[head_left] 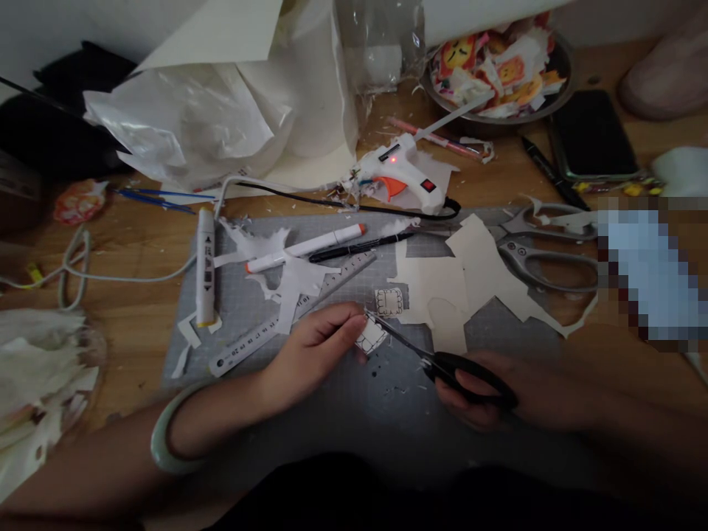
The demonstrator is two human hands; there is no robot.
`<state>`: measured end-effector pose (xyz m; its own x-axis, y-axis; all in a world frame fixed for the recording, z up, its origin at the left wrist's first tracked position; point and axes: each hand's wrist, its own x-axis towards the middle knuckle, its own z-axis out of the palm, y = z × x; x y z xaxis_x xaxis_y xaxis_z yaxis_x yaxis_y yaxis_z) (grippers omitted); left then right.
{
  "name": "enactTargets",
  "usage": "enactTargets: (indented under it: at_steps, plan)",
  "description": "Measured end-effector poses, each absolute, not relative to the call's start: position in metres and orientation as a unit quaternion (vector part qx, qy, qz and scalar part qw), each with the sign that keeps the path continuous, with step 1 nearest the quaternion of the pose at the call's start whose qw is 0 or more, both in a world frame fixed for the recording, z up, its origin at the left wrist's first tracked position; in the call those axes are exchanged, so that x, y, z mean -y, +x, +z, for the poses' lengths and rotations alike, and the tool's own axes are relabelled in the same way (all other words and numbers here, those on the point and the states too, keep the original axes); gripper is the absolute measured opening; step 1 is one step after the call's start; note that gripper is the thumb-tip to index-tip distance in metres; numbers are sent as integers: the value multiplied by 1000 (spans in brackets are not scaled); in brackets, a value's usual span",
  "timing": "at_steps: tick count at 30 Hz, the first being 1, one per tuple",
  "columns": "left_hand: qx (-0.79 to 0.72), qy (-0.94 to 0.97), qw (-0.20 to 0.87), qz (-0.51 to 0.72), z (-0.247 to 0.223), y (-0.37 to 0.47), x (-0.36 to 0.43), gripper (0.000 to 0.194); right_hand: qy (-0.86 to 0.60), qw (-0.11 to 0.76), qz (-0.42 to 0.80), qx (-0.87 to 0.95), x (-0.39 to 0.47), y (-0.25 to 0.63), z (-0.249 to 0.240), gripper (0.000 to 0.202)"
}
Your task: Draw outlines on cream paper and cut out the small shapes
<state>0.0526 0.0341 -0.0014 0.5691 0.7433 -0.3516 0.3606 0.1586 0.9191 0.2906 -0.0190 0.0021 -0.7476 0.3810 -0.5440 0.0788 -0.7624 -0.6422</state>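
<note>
The left hand [326,339], over the middle of the mat [531,328], pinches a small card [372,337] between its thumb and the fingers beneath. The right hand [476,405], nearer and to the right, curls round the handles of the black scissors [464,376], its thumb at a loop; how its hidden fingers sit, I cannot tell.

The trimming looks partway along. One drawn card [390,302], bordered with scallops, lies cut out on the mat, just beyond the one in hand. The held card bears black lines too, and the blades lie along its far right side, so that edge seems to be in work. How much of its outline is left I cannot tell, since the fingers hide its left part. Large offcuts [436,280] lie to the right and torn scraps [287,284] to the left.

The held card is tilted, its visible end pointing right and a corner toward the near side; it looks nearly square, and with part covered its long axis is unclear. The scissors' long axis runs from the handles at near right to the tips at far left, by the left thumb. The loose drawn card lies almost square to the viewer.
</note>
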Motion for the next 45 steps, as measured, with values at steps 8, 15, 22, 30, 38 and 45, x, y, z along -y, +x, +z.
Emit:
enactTargets:
  at_steps: [8, 15, 22, 30, 38, 45]
  plan:
    - [-428, 621, 634, 170, -1, 52, -34, 35, -334, 92, 875, 338, 20, 291, 0, 45]
    - [-438, 582, 659, 190, -5, 52, -33, 33, -335, 88, 874, 341, 19, 291, 2, 43]
    - [-452, 559, 663, 207, -8, 51, -32, 33, -334, 87, 872, 347, 19, 291, 1, 44]
    - [-419, 561, 688, 191, -5, 49, -35, 29, -334, 111, 885, 305, 18, 289, 0, 45]
    - [-419, 540, 706, 184, -4, 52, -36, 27, -296, 145, 906, 266, 22, 289, -11, 47]
    - [-434, 524, 707, 192, -6, 51, -34, 28, -264, 175, 911, 263, 26, 291, -18, 45]
